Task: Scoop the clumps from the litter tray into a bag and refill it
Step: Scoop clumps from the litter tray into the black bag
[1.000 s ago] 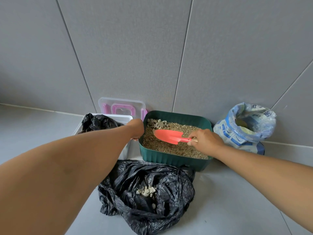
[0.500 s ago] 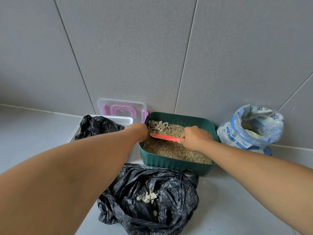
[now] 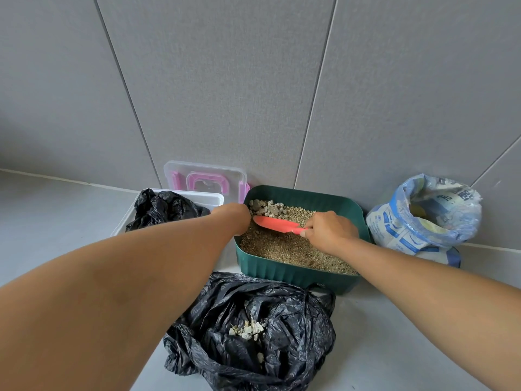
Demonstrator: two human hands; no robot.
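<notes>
The right hand (image 3: 329,234) is down inside the green litter tray (image 3: 296,275), fingers wrapped tight round the handle of the red scoop (image 3: 275,223). The blade lies low over the litter and points at the far left corner. That's where the target sits: a pile of grey clumps (image 3: 266,207) bunched against the back wall of the tray, just beyond the scoop's tip. The scoop itself looks bare, no load on it yet.

The left hand (image 3: 232,218) is up against the tray's left rim, apparently bracing it, but its fingers are hidden behind the wrist, so I can't tell whether they grip the edge or just rest there.

So where do we stand? The black bag (image 3: 282,320) lies open on the floor (image 3: 394,334) right in front of the tray, and a small heap of pale lumps (image 3: 248,330) is already in its folds. Some scooping looks done, then, though the corner pile says that stage isn't finished. I'd put it at mid-scooping, with at least one more load to carry across.

The refill hasn't begun, by the look of it. The blue and white litter sack (image 3: 423,221) stands to the right of the tray with its mouth rolled open, and neither hand is on it. To the left there's a clear tub (image 3: 214,199) holding another crumpled dark bag (image 3: 163,210), with its pink-clipped lid (image 3: 203,176) leaning on the wall behind.
</notes>
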